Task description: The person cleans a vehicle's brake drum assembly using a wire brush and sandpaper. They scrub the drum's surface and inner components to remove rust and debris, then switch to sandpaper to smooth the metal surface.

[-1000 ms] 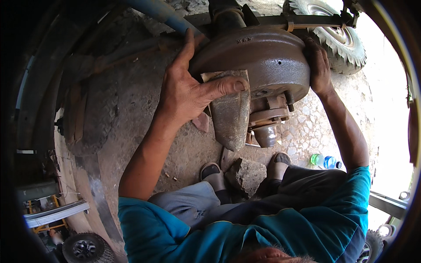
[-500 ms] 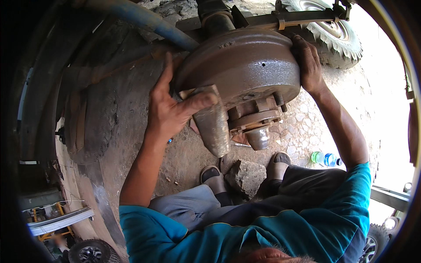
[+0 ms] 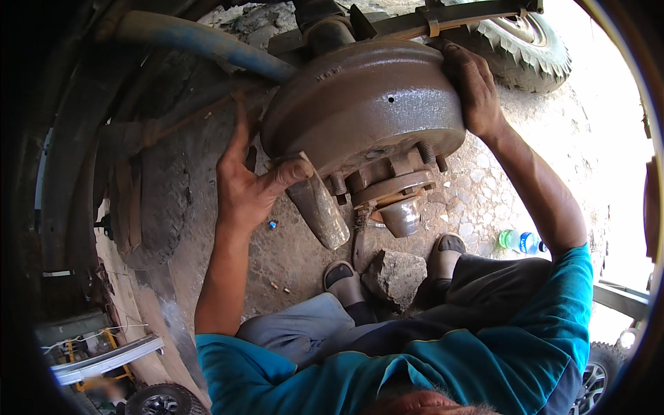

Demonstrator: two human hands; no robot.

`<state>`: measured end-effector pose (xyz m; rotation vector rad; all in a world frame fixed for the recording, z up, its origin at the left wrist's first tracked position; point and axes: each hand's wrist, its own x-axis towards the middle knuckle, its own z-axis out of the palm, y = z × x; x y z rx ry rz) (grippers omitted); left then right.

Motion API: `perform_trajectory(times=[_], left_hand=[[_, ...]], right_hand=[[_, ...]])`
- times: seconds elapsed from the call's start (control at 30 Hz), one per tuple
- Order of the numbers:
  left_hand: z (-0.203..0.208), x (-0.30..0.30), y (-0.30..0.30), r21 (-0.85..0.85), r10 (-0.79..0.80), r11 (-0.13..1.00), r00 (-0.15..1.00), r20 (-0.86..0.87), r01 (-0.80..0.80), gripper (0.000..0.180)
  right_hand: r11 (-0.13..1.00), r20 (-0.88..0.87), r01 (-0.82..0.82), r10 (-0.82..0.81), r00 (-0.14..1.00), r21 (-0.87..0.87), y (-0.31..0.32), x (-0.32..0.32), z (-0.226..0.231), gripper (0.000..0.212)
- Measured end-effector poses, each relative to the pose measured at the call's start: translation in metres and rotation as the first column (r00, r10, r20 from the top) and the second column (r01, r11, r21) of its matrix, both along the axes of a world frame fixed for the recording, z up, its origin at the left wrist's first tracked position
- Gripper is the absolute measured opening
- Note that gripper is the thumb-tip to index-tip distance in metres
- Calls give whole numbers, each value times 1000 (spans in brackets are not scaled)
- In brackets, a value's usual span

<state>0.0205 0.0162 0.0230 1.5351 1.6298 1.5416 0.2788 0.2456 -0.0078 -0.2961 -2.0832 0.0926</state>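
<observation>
A large brown brake drum (image 3: pixel 360 104) sits tilted on the axle hub (image 3: pixel 394 187), whose shiny round end points toward me. Wheel studs (image 3: pixel 425 152) stick out of the drum's near face. My right hand (image 3: pixel 476 90) grips the drum's right rim, fingers curled over the far side. At the left edge, my left hand (image 3: pixel 245 183) has its thumb over a worn, tapered metal piece (image 3: pixel 319 211), which hangs slanting down beside the drum. The fingers of that hand reach up along the drum's left side, their tips partly hidden in shade.
A blue-painted tube (image 3: pixel 200 45) and a leaf spring (image 3: pixel 449 17) run behind the drum. One treaded tyre (image 3: pixel 536 62) lies far right. Between my feet rests a rough stone (image 3: pixel 395 278). Plastic bottles (image 3: pixel 520 241) lie on the ground to the right.
The drum appears slightly further left and turned, so another stud shows at its lower left. Both hands have shifted left with it, and the tapered metal piece has tilted more.
</observation>
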Motion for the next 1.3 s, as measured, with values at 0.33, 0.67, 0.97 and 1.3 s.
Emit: perform_trajectory(times=[0.33, 0.67, 0.97, 1.3], left_hand=[[6, -2, 5, -64, -88, 994, 994, -60, 84, 119], [29, 21, 20, -76, -7, 997, 994, -109, -1, 123], [38, 26, 42, -59, -27, 998, 957, -290, 10, 129], [30, 27, 23, -14, 39, 999, 994, -99, -41, 126]], right_hand=[[974, 17, -55, 60, 998, -218, -2, 1, 7, 32], [950, 19, -81, 91, 996, -302, -1, 6, 11, 33], [940, 9, -103, 112, 994, -327, 4, 8, 5, 38], [1000, 40, 5, -6, 999, 27, 6, 6, 2, 32]])
